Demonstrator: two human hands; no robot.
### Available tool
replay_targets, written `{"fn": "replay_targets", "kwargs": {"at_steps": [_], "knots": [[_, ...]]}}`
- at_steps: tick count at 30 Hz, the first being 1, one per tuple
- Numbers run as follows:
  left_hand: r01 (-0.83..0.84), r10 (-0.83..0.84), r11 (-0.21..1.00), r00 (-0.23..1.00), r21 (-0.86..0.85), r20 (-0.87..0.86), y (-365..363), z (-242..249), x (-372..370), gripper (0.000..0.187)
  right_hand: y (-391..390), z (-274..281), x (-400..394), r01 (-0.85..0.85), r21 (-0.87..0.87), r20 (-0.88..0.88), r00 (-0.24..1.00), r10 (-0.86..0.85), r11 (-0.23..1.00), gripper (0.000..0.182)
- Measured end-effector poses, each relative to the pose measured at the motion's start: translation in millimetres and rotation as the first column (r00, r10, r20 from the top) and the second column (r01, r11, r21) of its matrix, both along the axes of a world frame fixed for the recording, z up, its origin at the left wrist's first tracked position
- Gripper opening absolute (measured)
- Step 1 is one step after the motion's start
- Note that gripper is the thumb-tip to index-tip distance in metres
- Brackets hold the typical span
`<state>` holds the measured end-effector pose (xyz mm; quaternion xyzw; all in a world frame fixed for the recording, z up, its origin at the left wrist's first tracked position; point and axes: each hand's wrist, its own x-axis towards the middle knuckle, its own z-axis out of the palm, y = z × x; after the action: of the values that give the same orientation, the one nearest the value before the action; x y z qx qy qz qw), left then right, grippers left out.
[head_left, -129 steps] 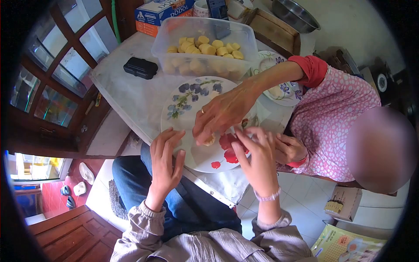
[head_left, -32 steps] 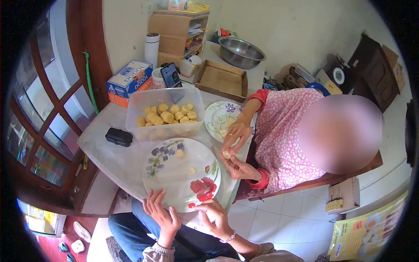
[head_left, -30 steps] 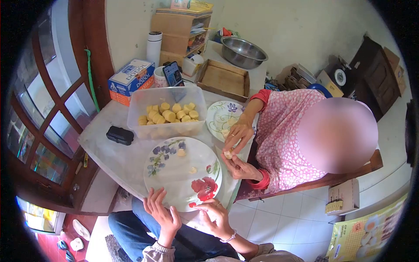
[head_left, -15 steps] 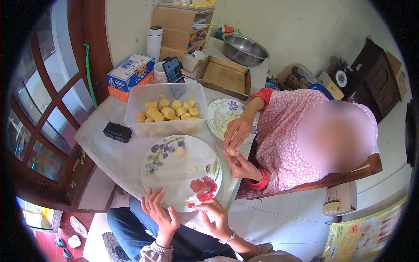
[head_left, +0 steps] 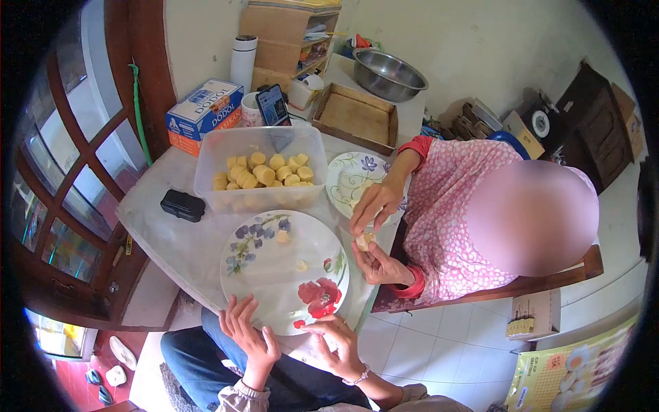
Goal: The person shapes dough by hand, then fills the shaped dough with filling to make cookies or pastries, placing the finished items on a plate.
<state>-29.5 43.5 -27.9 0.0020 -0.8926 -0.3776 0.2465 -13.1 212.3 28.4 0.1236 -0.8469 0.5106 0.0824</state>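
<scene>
A large white plate [head_left: 319, 237] painted with flowers lies on the table in front of me, bearing two small pale yellow pieces, one [head_left: 282, 236] toward the far side and one [head_left: 302, 266] near the middle. My left hand [head_left: 248, 335] is at the plate's near left rim, fingers spread, holding nothing. By the near right rim is my right hand [head_left: 341, 347], its fingers apart and nothing in them. Beyond the plate stands a clear plastic box [head_left: 204, 161] with several short yellow cylinders [head_left: 264, 176] inside.
To my right a person's hands [head_left: 377, 264] hold a small pale piece [head_left: 365, 241] beside a smaller flowered plate [head_left: 338, 168]. A black case [head_left: 182, 205] lies left. Behind are a propped phone [head_left: 272, 106], a blue-orange carton [head_left: 204, 113], a shallow tray [head_left: 355, 118] and a metal basin [head_left: 390, 74].
The other person's fingers have shifted around the pale piece, and more of it shows now. My hands stay almost where they were; the view has moved slightly.
</scene>
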Motion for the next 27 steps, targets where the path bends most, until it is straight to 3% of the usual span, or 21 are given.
{"fn": "replay_targets", "kwargs": {"at_steps": [27], "knots": [[-0.004,0.004,1.000,1.000,0.027,-0.007,2.1,4.7,-0.8,0.043,-1.5,1.9,-3.3,0.036,0.004,-0.079,0.996,-0.036,0.999,0.020]]}}
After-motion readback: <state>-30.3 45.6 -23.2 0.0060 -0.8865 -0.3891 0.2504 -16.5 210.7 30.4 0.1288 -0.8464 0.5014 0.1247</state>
